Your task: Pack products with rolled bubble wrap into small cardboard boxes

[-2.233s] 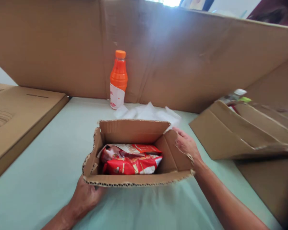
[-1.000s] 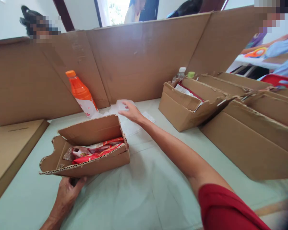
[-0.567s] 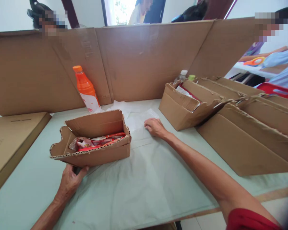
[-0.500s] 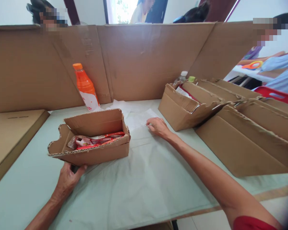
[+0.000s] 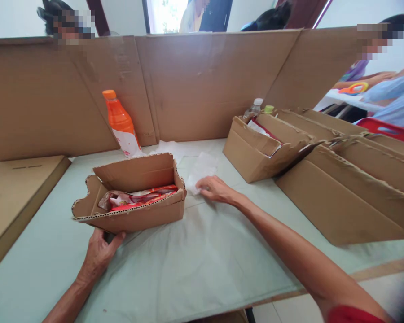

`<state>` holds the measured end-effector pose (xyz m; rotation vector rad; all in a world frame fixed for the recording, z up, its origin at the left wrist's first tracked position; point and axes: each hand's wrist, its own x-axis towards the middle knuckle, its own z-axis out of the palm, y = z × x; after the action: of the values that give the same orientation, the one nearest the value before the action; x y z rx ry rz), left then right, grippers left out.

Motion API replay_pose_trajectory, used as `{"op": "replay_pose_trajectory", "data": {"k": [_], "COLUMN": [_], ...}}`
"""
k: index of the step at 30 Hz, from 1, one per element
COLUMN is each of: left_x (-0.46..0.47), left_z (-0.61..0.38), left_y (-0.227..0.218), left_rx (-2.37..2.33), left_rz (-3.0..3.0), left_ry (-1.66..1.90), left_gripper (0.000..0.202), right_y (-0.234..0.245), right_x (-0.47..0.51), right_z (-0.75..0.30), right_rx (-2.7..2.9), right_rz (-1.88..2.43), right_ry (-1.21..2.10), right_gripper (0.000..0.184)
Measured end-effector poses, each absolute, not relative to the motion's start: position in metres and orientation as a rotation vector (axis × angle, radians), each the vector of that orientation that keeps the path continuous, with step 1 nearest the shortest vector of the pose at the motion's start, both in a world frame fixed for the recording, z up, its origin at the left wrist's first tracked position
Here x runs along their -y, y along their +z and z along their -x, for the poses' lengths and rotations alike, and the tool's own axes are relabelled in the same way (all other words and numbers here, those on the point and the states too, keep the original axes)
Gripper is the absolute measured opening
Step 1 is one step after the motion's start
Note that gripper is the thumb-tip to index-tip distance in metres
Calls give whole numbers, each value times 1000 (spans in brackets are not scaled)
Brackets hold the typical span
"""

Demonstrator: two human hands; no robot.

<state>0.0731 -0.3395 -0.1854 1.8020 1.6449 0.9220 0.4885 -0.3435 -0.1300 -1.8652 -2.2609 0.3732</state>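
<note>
A small torn cardboard box [image 5: 144, 215] holding red snack packets [image 5: 139, 199] sits on the pale green table [image 5: 205, 260]. My left hand [image 5: 99, 253] grips the box's near left corner from below, with the thumb up against its front wall. My right hand [image 5: 215, 189] lies to the right of the box, its fingers closed in a pinch on the near edge of a thin clear plastic bag [image 5: 202, 168] that lies flat on the table.
An orange drink bottle [image 5: 119, 123] leans on the tall cardboard wall [image 5: 205, 85] at the back. More torn boxes [image 5: 259, 152] with bottles stand at the right. A flat carton [image 5: 13, 193] lies at the left. Other people sit beyond the wall.
My right hand left the box's right side, reached to the plastic at the back, then drew a bag toward me. The view swung right. My left hand stayed on the box.
</note>
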Motion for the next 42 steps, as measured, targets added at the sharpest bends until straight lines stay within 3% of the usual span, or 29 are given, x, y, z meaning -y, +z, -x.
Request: {"op": "replay_pose_trajectory", "data": {"k": [6,11,19,24,31,33,37,42], "left_x": [340,336,284,259,311,333,362,387], "left_z": [-75,-79,-123,-149,-114,-106,-101,-106], "left_y": [-185,-182,-165,-166,-192,-195,-199,-197], "left_rx": [-1633,-1602,-1478,-1275,-1343,-1380,-1374,-1294], "left_rz": [-1791,-1781,-1785,-1740,-1706,-1739,-1880,-2136], "left_ry": [936,936,906,1007,1008,949,893,869], "left_gripper": [46,47,52,63,80,77,65,52], "right_y": [-111,-122,-124,-126,-153,-162,-169,-149], "right_x": [422,415,368,353,403,407,405,440], "right_z": [-490,-431,-418,-441,-467,-465,-459,-460], "right_rx": [1780,1750,1649,1643,1971,2029,2034,2069], "right_rz": [1580,1446,1572,1654,1826,1907,1903,1769], "right_ry": [771,873,755,641,316,171,12,106], "right_gripper": [36,69,54,58,53,53,28,29]}}
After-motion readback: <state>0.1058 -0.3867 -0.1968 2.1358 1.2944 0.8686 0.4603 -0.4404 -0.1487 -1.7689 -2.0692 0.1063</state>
